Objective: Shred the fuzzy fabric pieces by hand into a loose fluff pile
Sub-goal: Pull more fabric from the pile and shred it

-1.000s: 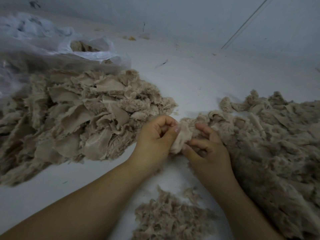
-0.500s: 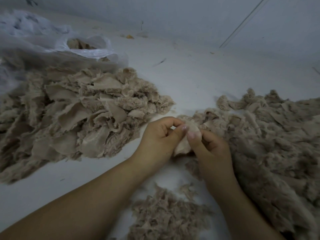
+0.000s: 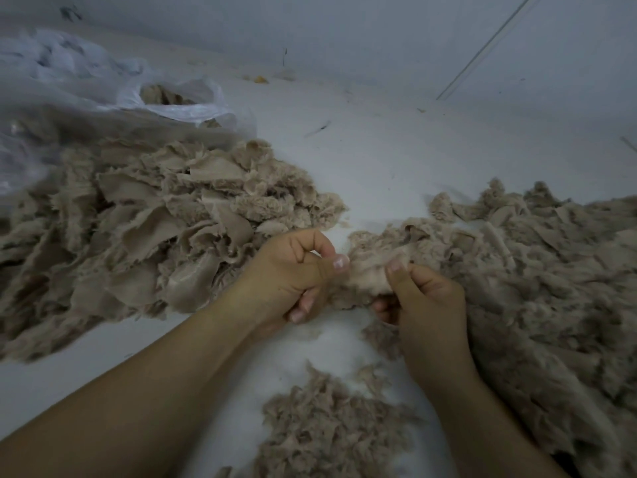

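A small beige fuzzy fabric piece [image 3: 367, 276] is stretched between both hands at the centre of the white floor. My left hand [image 3: 296, 274] pinches its left edge with thumb and curled fingers. My right hand [image 3: 424, 298] pinches its right edge, thumb on top. A heap of whole fuzzy fabric pieces [image 3: 144, 229] lies to the left. Another large heap of torn, fluffier pieces [image 3: 537, 270] spreads on the right. A small loose fluff pile [image 3: 331, 426] sits on the floor below the hands, between my forearms.
A translucent plastic bag [image 3: 103, 94] with more beige material inside lies at the back left. A pale wall [image 3: 344, 36] runs along the back, with small bits of debris [image 3: 258, 78] at its foot. White floor [image 3: 396, 153] shows between the two heaps.
My hands have drawn apart, stretching the fabric piece wider between them. The right thumb moved right, away from the left thumb.
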